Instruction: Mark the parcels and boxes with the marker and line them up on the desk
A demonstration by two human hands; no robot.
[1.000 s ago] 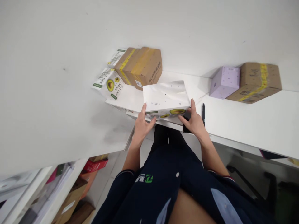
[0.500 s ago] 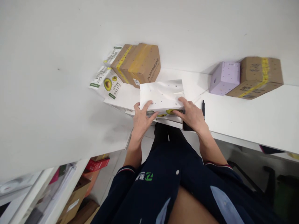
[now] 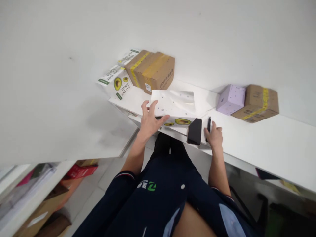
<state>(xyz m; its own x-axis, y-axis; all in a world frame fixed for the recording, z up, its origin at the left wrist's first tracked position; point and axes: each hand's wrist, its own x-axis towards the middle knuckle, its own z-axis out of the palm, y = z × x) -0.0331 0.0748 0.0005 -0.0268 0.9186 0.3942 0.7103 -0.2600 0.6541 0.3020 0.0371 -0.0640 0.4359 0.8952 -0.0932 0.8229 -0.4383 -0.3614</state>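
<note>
A white carton with avocado prints (image 3: 174, 107) lies on the white table (image 3: 271, 138) in front of me. My left hand (image 3: 149, 118) rests on its near left corner with the fingers spread. My right hand (image 3: 214, 135) is off the carton, its fingers curled onto a black pen (image 3: 208, 125) at the table edge. A black phone (image 3: 195, 131) lies between the two hands.
Flat avocado-print cartons (image 3: 118, 85) and a taped brown cardboard box (image 3: 153, 70) stand behind the carton. A lilac box (image 3: 230, 98) and another brown box (image 3: 256, 102) sit at the right. Shelves with papers and boxes (image 3: 37, 197) are at the lower left.
My right hand left the carton and moved right to the pen, uncovering the phone. My left hand stayed on the carton, which now lies flatter.
</note>
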